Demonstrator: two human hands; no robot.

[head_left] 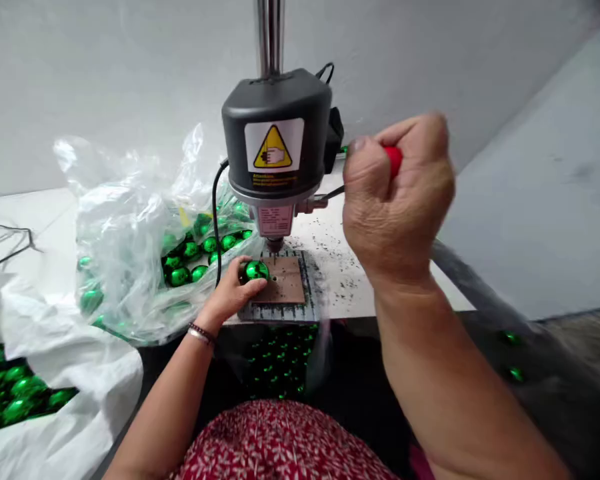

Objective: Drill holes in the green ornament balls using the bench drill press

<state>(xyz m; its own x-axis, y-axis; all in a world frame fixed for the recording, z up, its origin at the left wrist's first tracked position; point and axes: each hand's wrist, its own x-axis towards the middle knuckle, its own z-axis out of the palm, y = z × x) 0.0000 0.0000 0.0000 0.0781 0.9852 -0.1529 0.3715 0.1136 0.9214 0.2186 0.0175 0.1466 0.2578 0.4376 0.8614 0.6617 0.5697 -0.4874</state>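
Observation:
My left hand point(236, 288) grips a shiny green ball point(257, 270) between thumb and fingers, just left of the small hole in a brown board point(287, 287). Above the board hangs the drill press point(277, 140), its chuck point(275, 245) a short way over the board and a little right of the ball. Raised at the right, my right hand point(403, 193) is closed around the press's feed lever, whose red knob point(393, 162) shows between the fingers. The lever's metal rod point(335, 193) runs from the hand to the press.
A clear plastic bag point(125, 227) of green balls lies left of the press. Lower left, a white sack point(100, 400) holds more. Below the table edge are many green balls point(280, 360). Dark flecks dot the white table point(347, 280). A black cable point(215, 227) hangs beside the press.

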